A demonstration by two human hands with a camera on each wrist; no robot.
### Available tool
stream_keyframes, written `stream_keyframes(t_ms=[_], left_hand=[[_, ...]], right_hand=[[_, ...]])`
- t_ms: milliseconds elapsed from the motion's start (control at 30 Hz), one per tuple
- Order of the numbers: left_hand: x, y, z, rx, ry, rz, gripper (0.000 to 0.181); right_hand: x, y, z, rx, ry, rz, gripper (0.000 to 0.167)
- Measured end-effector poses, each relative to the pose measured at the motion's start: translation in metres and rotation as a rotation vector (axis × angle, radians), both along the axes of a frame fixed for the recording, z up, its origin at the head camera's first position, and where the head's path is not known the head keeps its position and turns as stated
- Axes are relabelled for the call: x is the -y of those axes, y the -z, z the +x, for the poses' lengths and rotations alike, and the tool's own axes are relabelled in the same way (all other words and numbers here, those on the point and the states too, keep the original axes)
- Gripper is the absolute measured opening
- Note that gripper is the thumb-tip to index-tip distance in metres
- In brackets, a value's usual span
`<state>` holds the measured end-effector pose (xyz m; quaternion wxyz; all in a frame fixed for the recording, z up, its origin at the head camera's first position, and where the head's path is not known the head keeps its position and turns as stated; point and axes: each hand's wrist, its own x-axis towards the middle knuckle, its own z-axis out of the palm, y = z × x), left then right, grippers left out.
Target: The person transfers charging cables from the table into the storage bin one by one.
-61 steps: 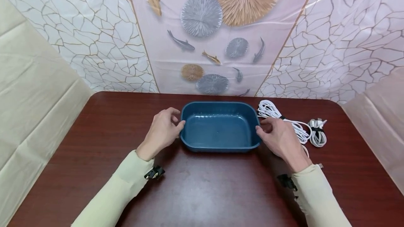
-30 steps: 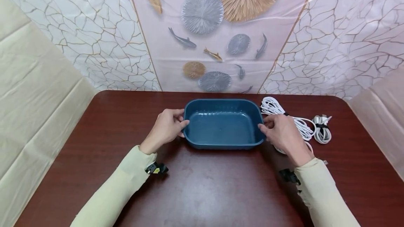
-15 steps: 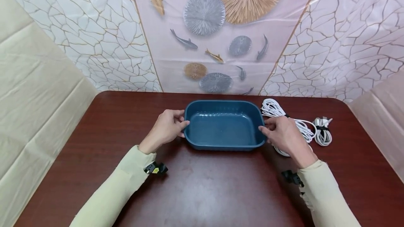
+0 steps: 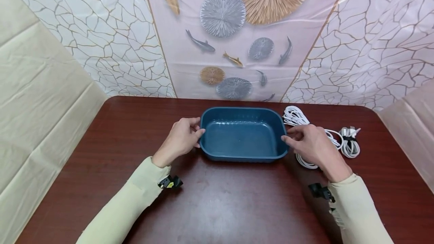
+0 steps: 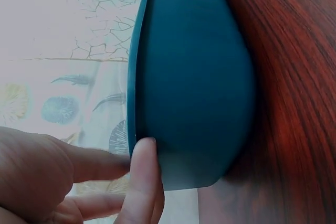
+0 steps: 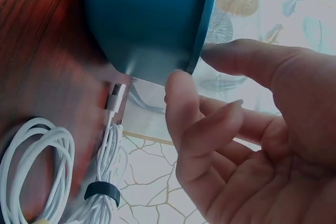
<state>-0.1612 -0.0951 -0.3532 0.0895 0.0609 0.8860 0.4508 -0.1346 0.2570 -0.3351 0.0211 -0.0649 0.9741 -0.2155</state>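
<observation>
A dark blue rectangular plastic tub with rounded corners rests on the brown table, its inside bare. My left hand pinches the rim at its left end. In the left wrist view one fingertip lies against the tub's outer wall while another digit is on the far side of the rim. At the opposite end, my right hand holds the rim lightly, thumb over the edge and fingers outside. The right wrist view shows the right thumb at the rim and the other fingers loosely curled below it.
Bundled white cables lie behind and beneath my right hand, partly hidden by it. A smaller coiled cable with a black strap lies farther right. A patterned curtain hangs behind the table's back edge.
Both hands have closed in on the tub's rim since two seconds ago. Over the last half second my right hand has shifted slightly right and its fingers look looser. The tub stays in place.
</observation>
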Motion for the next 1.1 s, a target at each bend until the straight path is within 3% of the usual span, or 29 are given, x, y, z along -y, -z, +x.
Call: stream_keyframes(t_ms=[1100], left_hand=[[0.001,0.002,-0.001,0.0,0.01,0.02,0.044]], right_hand=[[-0.021,-0.015,0.004,0.073,-0.06,0.052,0.043]])
